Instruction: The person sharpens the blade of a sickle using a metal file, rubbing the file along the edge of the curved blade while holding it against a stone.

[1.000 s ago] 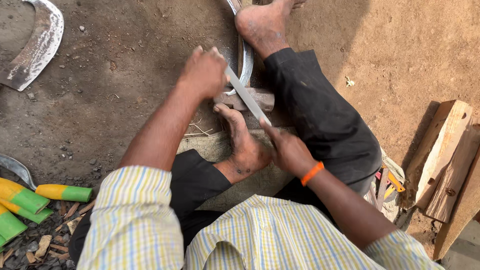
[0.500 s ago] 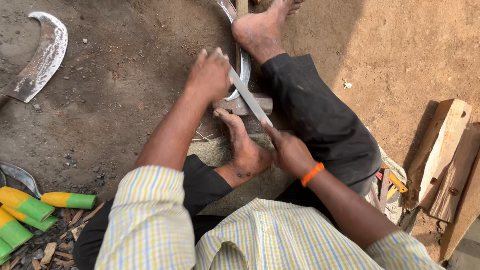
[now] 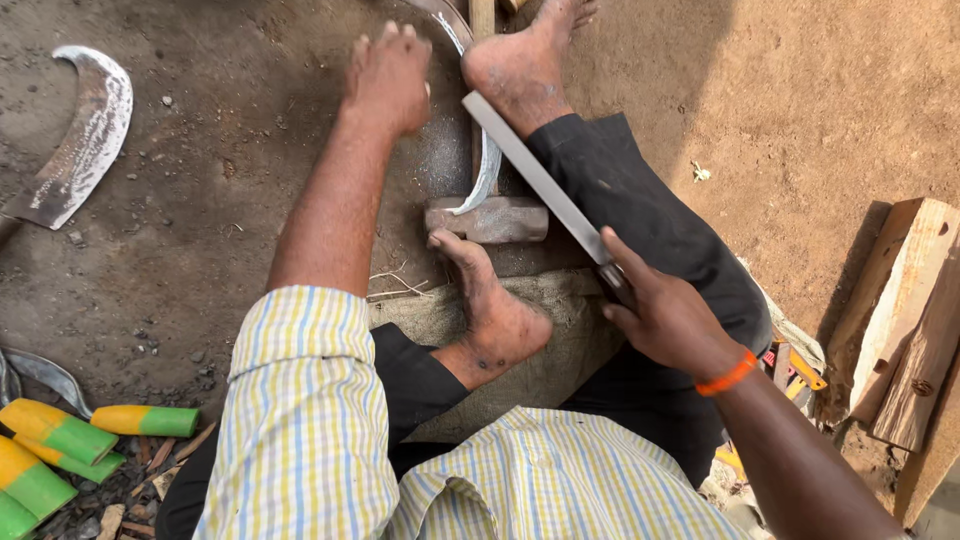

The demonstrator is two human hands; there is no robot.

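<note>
I sit on the ground with both bare feet forward. My right hand (image 3: 660, 315), with an orange band at the wrist, grips the handle end of a long flat metal file (image 3: 540, 180). The file slants up-left across my dark trouser leg toward my right foot (image 3: 520, 60). A thin curved blade (image 3: 487, 170) lies under the file, resting on a metal block (image 3: 490, 220), with the toes of my left foot (image 3: 495, 300) against the block. My left hand (image 3: 388, 75) is off the file, fingers stretched out over the dirt just left of the blade, holding nothing.
A large sickle blade (image 3: 80, 140) lies on the dirt at far left. Green and yellow handles (image 3: 60, 440) are piled at bottom left beside another curved blade (image 3: 45, 375). Wooden blocks (image 3: 910, 320) stand at right, with small orange tools (image 3: 795, 365) near my knee. A sack cloth (image 3: 560, 330) lies under my legs.
My left hand has let go of the file's far end and moved up and left. My right hand still holds the handle, and the file's tip now lies free.
</note>
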